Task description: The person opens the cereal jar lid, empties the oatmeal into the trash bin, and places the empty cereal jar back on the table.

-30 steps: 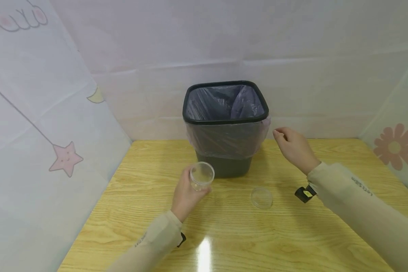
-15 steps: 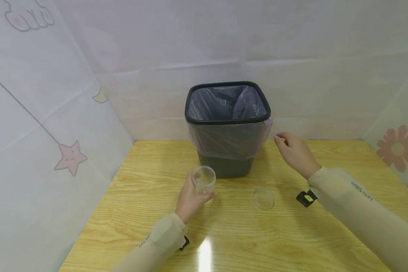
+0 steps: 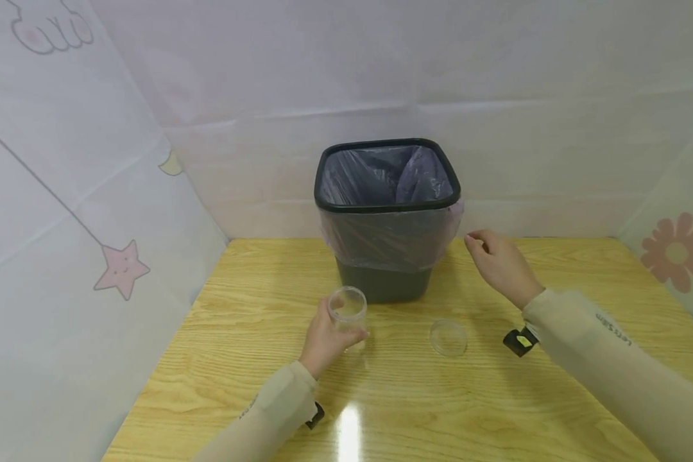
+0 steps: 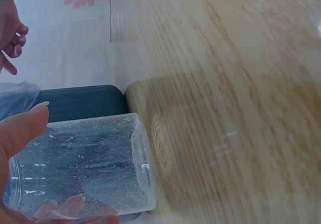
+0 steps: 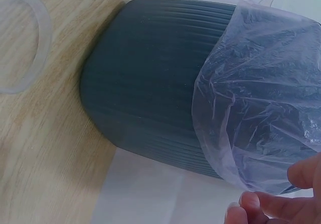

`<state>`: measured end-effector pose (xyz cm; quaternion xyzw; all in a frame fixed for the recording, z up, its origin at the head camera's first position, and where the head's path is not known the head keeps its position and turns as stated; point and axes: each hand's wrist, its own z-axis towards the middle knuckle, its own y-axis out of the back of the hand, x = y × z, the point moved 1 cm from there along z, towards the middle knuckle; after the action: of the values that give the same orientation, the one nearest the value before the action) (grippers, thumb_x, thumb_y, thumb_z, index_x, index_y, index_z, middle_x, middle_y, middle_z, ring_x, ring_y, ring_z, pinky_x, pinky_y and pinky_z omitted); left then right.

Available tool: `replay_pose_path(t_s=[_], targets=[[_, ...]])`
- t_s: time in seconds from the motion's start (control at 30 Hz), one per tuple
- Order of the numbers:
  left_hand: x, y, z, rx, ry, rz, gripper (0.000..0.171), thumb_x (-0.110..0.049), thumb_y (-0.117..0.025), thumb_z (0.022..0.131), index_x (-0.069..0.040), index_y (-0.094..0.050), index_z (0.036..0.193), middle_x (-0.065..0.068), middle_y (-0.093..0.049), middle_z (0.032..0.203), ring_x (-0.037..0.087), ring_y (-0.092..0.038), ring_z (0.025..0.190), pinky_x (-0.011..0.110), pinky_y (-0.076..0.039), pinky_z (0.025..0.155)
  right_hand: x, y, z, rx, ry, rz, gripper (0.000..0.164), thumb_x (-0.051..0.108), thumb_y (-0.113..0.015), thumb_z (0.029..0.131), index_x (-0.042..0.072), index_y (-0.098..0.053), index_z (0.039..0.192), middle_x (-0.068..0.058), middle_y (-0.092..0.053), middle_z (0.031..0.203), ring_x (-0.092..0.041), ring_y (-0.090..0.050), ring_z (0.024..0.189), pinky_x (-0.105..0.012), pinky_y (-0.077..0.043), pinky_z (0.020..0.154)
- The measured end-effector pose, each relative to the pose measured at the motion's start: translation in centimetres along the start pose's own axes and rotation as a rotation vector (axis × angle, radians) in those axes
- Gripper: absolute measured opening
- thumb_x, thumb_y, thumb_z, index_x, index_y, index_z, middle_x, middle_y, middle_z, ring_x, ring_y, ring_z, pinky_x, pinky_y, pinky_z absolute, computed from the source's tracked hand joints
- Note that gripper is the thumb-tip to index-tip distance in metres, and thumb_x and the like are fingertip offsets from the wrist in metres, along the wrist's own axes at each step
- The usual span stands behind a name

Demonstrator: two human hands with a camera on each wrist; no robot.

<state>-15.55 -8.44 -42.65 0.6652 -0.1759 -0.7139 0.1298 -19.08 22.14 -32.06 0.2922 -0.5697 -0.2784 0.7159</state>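
Note:
My left hand [image 3: 323, 340] grips a clear plastic jar [image 3: 348, 314] upright, fingers on the far side and thumb on the near side. Its mouth has no lid on it. In the left wrist view the jar [image 4: 90, 163] is see-through, its base close to the tabletop; I cannot tell whether it touches. To the right, a round clear lid [image 3: 448, 338] lies on the table. My right hand [image 3: 504, 268] hovers beside the bin's right side, fingers loosely curled around nothing. The right wrist view has its fingertips [image 5: 249, 201] near the bag's edge, contact unclear.
A dark trash bin [image 3: 384, 283] stands on the wooden table [image 3: 254, 308] behind the jar. A translucent purple bag [image 3: 381, 239] lines it and folds over its rim. Pale printed cloth [image 3: 265, 167] hangs behind and at both sides.
My left hand has lowered the jar toward the tabletop, and the jar stands more upright. My right hand has sunk slightly beside the bin. The lid and bin stay in place.

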Motion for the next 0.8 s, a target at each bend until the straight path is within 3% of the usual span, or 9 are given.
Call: replay_pose_path(t_s=[0.43, 0.8], targets=[[1.0, -0.4, 0.2, 0.025, 0.010, 0.005, 0.081, -0.012, -0.088, 0.070, 0.002, -0.040, 0.133, 0.023, -0.051, 0.132, 0.041, -0.051, 0.118, 0.055, -0.044, 0.096, -0.8, -0.8, 0.1, 0.002, -0.018, -0.010, 0.053, 0.031, -0.033, 0.106, -0.013, -0.047, 0.132, -0.035, -0.052, 0.127, -0.047, -0.052, 0.111, -0.060, -0.042, 0.090], [1.9, -0.6, 0.1, 0.036, -0.002, -0.010, 0.095, -0.019, -0.089, 0.070, 0.002, -0.032, 0.143, 0.026, -0.048, 0.136, 0.042, -0.049, 0.121, 0.057, -0.040, 0.100, -0.8, -2.0, -0.2, 0.024, -0.025, 0.025, 0.052, 0.031, -0.034, 0.106, -0.012, -0.048, 0.131, -0.033, -0.055, 0.123, -0.042, -0.055, 0.104, -0.056, -0.045, 0.085]])
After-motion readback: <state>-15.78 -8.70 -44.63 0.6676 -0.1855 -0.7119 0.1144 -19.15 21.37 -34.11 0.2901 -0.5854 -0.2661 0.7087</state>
